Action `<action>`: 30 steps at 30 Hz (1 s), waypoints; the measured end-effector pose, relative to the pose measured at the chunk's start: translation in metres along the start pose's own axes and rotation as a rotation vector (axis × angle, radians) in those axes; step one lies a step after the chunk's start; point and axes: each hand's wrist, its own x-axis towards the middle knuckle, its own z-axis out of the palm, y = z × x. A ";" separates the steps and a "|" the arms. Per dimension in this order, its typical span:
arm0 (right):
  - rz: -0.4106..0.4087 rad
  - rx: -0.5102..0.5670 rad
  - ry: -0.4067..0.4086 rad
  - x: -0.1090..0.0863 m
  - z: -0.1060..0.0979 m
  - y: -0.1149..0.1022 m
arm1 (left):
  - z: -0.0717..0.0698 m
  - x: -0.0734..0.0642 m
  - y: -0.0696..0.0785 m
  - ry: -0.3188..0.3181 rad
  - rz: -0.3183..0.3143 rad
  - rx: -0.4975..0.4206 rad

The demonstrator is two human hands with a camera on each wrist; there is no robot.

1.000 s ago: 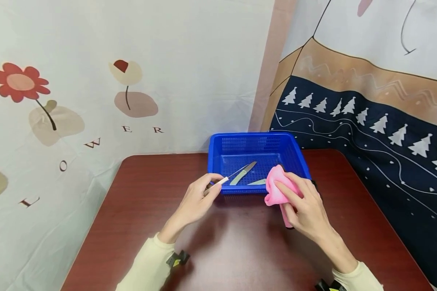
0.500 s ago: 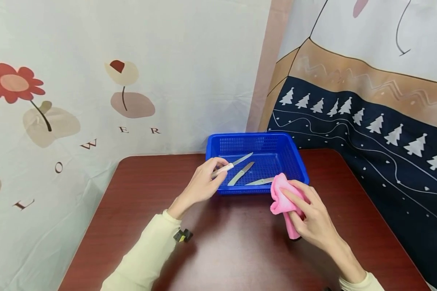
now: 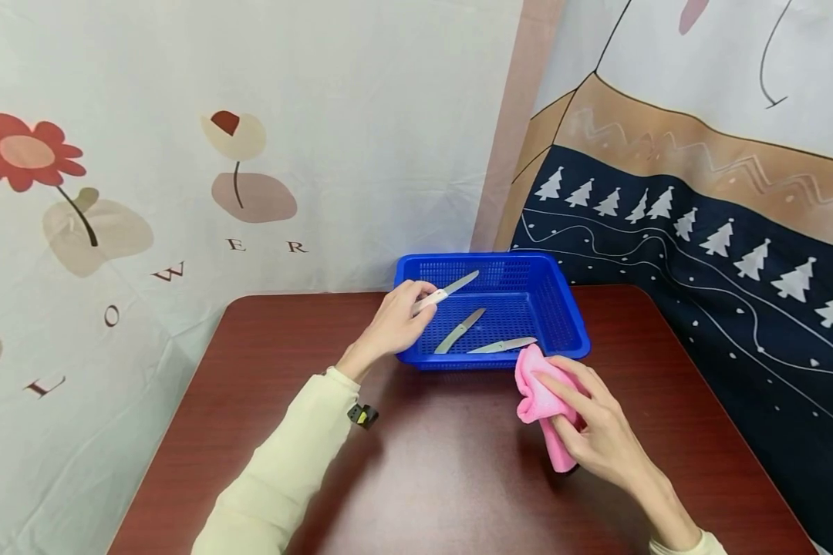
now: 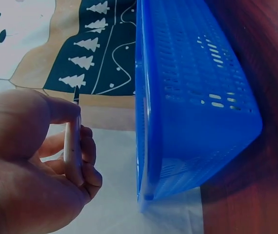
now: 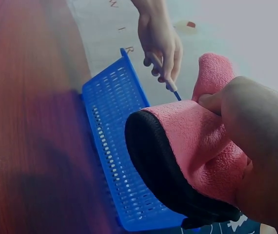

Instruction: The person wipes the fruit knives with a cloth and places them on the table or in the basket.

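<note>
My left hand (image 3: 404, 314) grips a small knife (image 3: 439, 296) by its pale handle, the blade pointing up and right over the left part of a blue plastic basket (image 3: 578, 327). In the left wrist view, the fingers curl round the knife handle (image 4: 72, 148) beside the basket's rim. Inside the basket lie two more knives, one slanted knife (image 3: 460, 331) and one flatter knife (image 3: 503, 345) near the front wall. Bunched in my right hand (image 3: 600, 424) is a pink cloth (image 3: 547, 393) with black edging, held in front of the basket's right corner.
The basket stands at the back of a reddish-brown table (image 3: 451, 478). Behind it hangs a pale printed curtain (image 3: 361, 139), with a dark tree-patterned cloth (image 3: 666, 254) to the right.
My left hand has moved up and farther over the basket with the knife. My right hand has drawn back toward me with the pink cloth, baring more of the flatter knife.
</note>
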 end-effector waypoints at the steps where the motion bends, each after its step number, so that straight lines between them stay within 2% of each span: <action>1: 0.014 -0.002 -0.009 -0.001 0.000 0.000 | 0.000 0.003 0.000 -0.008 -0.003 0.009; 10: 0.076 0.007 -0.064 -0.003 -0.003 -0.002 | 0.005 0.024 -0.001 -0.058 0.005 0.077; 15: 0.081 -0.003 -0.075 -0.004 -0.003 -0.003 | 0.009 0.031 -0.002 -0.054 -0.002 0.082; 23: 0.058 -0.017 -0.064 -0.005 -0.001 0.000 | 0.008 0.028 -0.006 -0.023 -0.034 0.072; 30: 0.091 -0.068 -0.074 -0.008 -0.006 0.001 | 0.005 0.017 -0.008 -0.031 0.001 0.145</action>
